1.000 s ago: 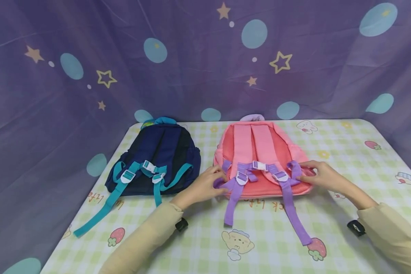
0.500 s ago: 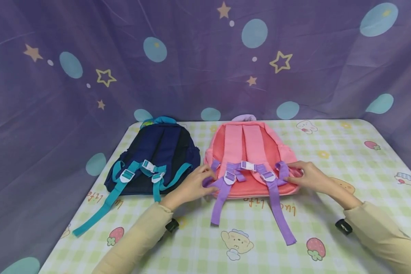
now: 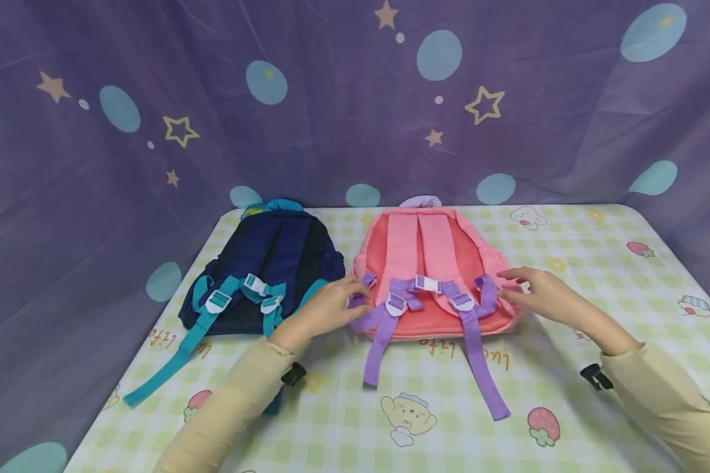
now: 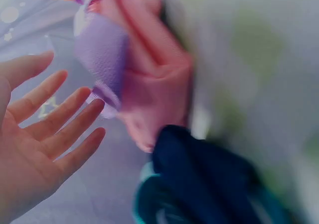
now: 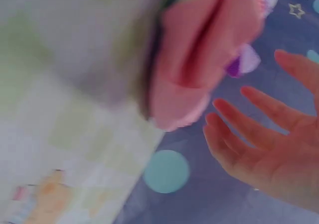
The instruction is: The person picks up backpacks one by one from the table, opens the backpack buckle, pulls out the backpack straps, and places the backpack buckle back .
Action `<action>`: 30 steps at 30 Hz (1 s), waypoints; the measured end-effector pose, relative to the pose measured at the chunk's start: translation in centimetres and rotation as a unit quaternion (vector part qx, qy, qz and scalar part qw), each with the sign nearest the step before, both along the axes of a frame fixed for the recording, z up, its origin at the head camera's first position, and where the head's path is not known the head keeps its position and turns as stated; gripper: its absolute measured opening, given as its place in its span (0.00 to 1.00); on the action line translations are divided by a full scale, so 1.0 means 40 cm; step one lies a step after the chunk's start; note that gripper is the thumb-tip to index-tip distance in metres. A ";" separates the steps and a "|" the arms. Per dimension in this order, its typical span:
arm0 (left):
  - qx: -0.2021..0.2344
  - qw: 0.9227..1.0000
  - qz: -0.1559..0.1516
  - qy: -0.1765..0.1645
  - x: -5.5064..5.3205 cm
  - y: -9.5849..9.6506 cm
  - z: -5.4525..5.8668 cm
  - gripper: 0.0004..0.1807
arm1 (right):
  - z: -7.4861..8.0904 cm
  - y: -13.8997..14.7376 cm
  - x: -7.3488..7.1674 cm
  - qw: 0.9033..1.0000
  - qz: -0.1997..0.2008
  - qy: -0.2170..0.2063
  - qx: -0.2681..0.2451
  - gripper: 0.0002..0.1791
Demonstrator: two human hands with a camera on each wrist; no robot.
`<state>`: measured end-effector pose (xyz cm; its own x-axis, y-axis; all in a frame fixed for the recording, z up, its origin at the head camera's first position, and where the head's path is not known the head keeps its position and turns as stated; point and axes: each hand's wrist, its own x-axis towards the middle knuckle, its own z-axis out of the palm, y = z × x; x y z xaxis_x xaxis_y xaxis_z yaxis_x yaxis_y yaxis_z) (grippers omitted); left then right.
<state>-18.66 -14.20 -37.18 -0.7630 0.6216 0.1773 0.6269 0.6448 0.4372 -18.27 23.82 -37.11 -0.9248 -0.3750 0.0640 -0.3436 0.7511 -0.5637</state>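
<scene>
A pink backpack [image 3: 402, 243] lies on the table with its shoulder straps up. Its purple webbing straps [image 3: 484, 381] trail toward the front, joined across the middle by a white buckle [image 3: 428, 284]. My left hand [image 3: 325, 307] is at the pack's lower left corner, beside a loop of purple strap. In the left wrist view that hand's fingers [image 4: 75, 134] are spread and hold nothing. At the lower right side is my right hand [image 3: 541, 295], its fingers [image 5: 249, 129] relaxed and apart from the pink fabric in the right wrist view.
A navy backpack [image 3: 272, 249] with teal straps [image 3: 180, 368] lies just left of the pink one, partly behind my left hand. The table wears a green checked cloth [image 3: 449, 433]. Behind it hangs a purple curtain [image 3: 331, 144] with stars and dots.
The pink backpack has shifted left, toward the navy one, with both hands moving along at its sides. Since then the fingers have loosened, and the right hand has drawn slightly off the purple strap.
</scene>
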 end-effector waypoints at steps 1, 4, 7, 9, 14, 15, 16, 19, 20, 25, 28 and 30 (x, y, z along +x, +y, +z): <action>0.006 1.000 -0.001 0.006 -0.002 0.004 0.008 0.07 | 0.010 -0.004 0.001 1.000 -0.005 0.002 -0.002 0.24; 0.013 1.000 -0.006 0.011 -0.010 0.026 0.031 0.07 | 0.033 -0.025 0.004 1.000 -0.001 0.014 -0.017 0.23; 0.000 1.000 -0.018 0.012 -0.018 0.061 0.050 0.08 | 0.046 -0.052 0.002 0.999 0.026 0.016 -0.036 0.22; -0.014 0.999 -0.028 0.008 -0.024 0.086 0.057 0.08 | 0.050 -0.070 -0.003 0.998 0.048 0.019 -0.043 0.21; -0.046 0.998 -0.039 -0.013 -0.041 0.137 0.061 0.11 | 0.047 -0.108 -0.018 0.994 0.089 0.030 -0.050 0.18; -0.050 0.998 -0.038 -0.018 -0.044 0.145 0.061 0.12 | 0.045 -0.115 -0.022 0.994 0.095 0.029 -0.050 0.18; -0.055 0.998 -0.035 -0.023 -0.047 0.152 0.061 0.13 | 0.042 -0.122 -0.026 0.993 0.100 0.027 -0.050 0.18; -0.062 0.997 -0.026 -0.038 -0.057 0.170 0.056 0.14 | 0.034 -0.140 -0.037 0.993 0.109 0.020 -0.047 0.17; -0.064 0.997 -0.022 -0.041 -0.060 0.175 0.053 0.15 | 0.031 -0.145 -0.040 0.992 0.112 0.020 -0.045 0.17; -0.074 0.996 -0.004 -0.051 -0.069 0.195 0.031 0.16 | 0.019 -0.165 -0.055 0.993 0.109 -0.002 -0.043 0.18; -0.082 0.996 -0.004 -0.046 -0.070 0.205 0.016 0.17 | 0.014 -0.174 -0.063 0.993 0.106 -0.018 -0.042 0.18; -0.083 0.996 -0.007 -0.040 -0.072 0.211 0.006 0.18 | 0.008 -0.179 -0.070 0.993 0.109 -0.018 -0.042 0.18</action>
